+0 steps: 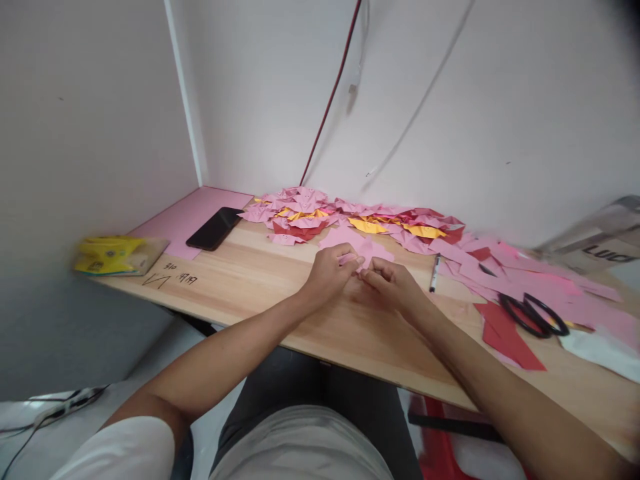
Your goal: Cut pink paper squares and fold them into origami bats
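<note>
My left hand (330, 272) and my right hand (395, 283) meet over the wooden table (280, 293), both with fingers curled and pinched on a small pink paper piece (361, 257) lying on the tabletop. Fingertips of the two hands almost touch. Behind them runs a heap of folded pink, red and gold paper shapes (350, 220). A marker pen (435, 273) lies just right of my right hand.
A black phone (215, 228) rests on a pink sheet (185, 217) at the back left. A yellow packet (107, 255) sits at the left edge. Black scissors (533, 313) lie on red paper (510, 337) at right. A red cable (333, 90) hangs down the wall.
</note>
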